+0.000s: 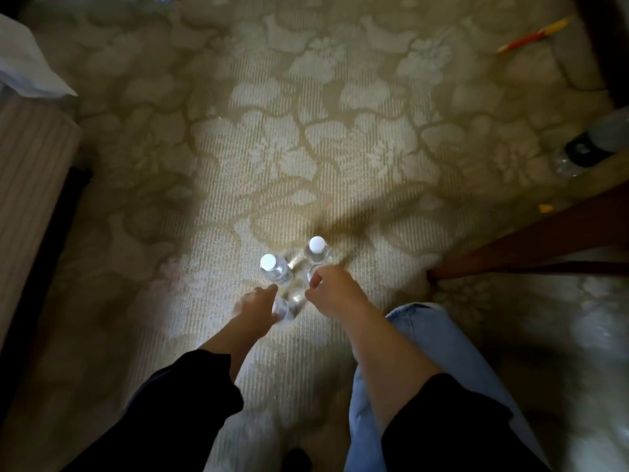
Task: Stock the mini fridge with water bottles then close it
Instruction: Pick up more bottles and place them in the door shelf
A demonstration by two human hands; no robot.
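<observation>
Centre of frame: four water bottles (275,268) stand upright on the carpet (340,148), caps up. The left hand (256,303) grips one bottle's top; the right hand (335,290) closes over another.

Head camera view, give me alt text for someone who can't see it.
Two bare hands reach down to a cluster of upright water bottles on a floral carpet: the left hand closes on one bottle, the right hand on another. Two white-capped bottles stand just beyond.
</observation>
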